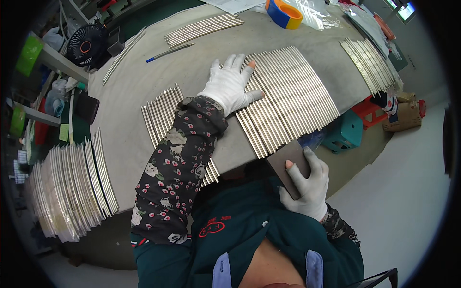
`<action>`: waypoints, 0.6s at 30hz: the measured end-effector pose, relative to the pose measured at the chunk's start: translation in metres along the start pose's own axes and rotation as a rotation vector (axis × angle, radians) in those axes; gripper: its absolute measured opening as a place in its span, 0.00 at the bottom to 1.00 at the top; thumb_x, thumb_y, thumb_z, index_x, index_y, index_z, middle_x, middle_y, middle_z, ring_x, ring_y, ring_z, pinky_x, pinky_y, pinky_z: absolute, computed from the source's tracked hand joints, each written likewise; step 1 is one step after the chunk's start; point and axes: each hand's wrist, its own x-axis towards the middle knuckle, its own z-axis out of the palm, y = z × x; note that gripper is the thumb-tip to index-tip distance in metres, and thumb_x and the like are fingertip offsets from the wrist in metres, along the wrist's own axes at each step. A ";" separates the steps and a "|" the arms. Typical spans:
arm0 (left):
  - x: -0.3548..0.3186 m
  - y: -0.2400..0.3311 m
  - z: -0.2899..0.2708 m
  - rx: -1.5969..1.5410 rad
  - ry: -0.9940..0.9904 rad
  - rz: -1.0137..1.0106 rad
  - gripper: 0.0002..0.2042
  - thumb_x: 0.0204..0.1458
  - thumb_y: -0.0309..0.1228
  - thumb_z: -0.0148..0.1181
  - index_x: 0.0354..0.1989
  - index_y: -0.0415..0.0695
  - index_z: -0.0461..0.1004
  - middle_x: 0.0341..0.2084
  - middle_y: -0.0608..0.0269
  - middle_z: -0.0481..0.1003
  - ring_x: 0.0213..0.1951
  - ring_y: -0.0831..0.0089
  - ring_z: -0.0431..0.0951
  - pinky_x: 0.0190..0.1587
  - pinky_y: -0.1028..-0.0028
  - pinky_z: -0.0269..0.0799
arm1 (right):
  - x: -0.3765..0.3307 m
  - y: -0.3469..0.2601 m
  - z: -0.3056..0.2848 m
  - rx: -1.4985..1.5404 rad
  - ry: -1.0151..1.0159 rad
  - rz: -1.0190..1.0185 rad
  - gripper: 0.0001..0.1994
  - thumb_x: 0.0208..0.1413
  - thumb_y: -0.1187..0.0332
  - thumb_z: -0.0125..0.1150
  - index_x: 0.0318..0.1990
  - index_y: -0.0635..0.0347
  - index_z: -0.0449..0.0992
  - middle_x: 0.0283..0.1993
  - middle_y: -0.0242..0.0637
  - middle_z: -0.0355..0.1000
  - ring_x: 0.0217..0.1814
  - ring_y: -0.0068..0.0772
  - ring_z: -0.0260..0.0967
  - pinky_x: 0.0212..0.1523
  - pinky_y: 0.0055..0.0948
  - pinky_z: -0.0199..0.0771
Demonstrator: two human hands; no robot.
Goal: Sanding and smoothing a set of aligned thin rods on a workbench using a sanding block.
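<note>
My left hand (231, 85), in a white glove with a couple of bare fingertips, lies with fingers spread at the left edge of a wide row of thin silvery metal rods (288, 91). The rods lie side by side on the grey table (129, 115), their near ends at its front edge. Just off that edge, my right hand (309, 187), also gloved, grips a flat dark brown rectangular block (289, 169), thumb across its face. A smaller row of rods (163, 108) lies left of my left hand, partly hidden under my flowered sleeve.
Bundled rods stand at the left edge (72, 187), the right (367, 65) and the back (204, 30). A blue pen (169, 53) and an orange, yellow and blue tape roll (284, 14) lie farther back. A black fan (86, 44) is at far left; a teal stool (343, 132) stands right.
</note>
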 end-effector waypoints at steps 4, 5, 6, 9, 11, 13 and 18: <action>-0.003 0.002 -0.003 -0.015 -0.003 -0.007 0.40 0.52 0.61 0.45 0.67 0.45 0.53 0.66 0.47 0.52 0.68 0.56 0.48 0.66 0.49 0.43 | 0.014 -0.006 0.004 0.004 -0.002 -0.016 0.31 0.25 0.66 0.69 0.48 0.50 0.74 0.57 0.54 0.60 0.48 0.51 0.63 0.46 0.43 0.68; -0.003 0.003 -0.004 -0.014 -0.004 -0.007 0.40 0.52 0.61 0.45 0.67 0.45 0.53 0.66 0.47 0.52 0.68 0.56 0.49 0.65 0.49 0.43 | 0.019 -0.008 0.006 0.004 -0.013 -0.014 0.31 0.26 0.66 0.69 0.48 0.51 0.74 0.57 0.54 0.60 0.48 0.51 0.63 0.46 0.42 0.68; -0.003 0.003 -0.003 -0.014 -0.005 -0.007 0.40 0.52 0.61 0.45 0.67 0.45 0.54 0.66 0.48 0.52 0.68 0.56 0.49 0.65 0.49 0.43 | 0.024 -0.010 0.009 0.005 -0.013 -0.014 0.31 0.26 0.66 0.69 0.48 0.51 0.74 0.57 0.54 0.60 0.48 0.51 0.63 0.46 0.42 0.68; -0.002 0.003 -0.002 0.002 0.012 -0.002 0.39 0.52 0.61 0.45 0.67 0.45 0.54 0.66 0.48 0.52 0.68 0.56 0.49 0.65 0.49 0.43 | 0.050 -0.017 0.021 -0.084 -0.024 -0.016 0.29 0.32 0.64 0.68 0.50 0.51 0.73 0.55 0.54 0.61 0.47 0.49 0.64 0.43 0.41 0.68; -0.002 0.003 -0.004 -0.001 0.007 0.007 0.39 0.52 0.61 0.45 0.67 0.45 0.54 0.66 0.48 0.52 0.68 0.56 0.49 0.65 0.49 0.43 | 0.067 -0.020 0.030 -0.119 -0.035 -0.014 0.29 0.32 0.64 0.68 0.50 0.50 0.73 0.55 0.54 0.60 0.47 0.50 0.64 0.41 0.41 0.69; -0.002 0.001 -0.003 -0.002 0.001 0.000 0.40 0.53 0.61 0.44 0.67 0.45 0.53 0.66 0.48 0.52 0.68 0.56 0.49 0.65 0.49 0.44 | 0.066 -0.019 0.029 -0.114 -0.030 -0.016 0.29 0.33 0.64 0.68 0.50 0.50 0.73 0.55 0.54 0.60 0.48 0.50 0.64 0.41 0.41 0.69; -0.001 0.004 -0.004 0.019 -0.012 -0.009 0.40 0.53 0.62 0.43 0.67 0.45 0.53 0.66 0.49 0.52 0.68 0.57 0.48 0.66 0.50 0.43 | -0.006 0.002 -0.004 -0.138 -0.098 -0.061 0.30 0.25 0.67 0.67 0.47 0.51 0.74 0.55 0.55 0.62 0.46 0.51 0.65 0.44 0.42 0.70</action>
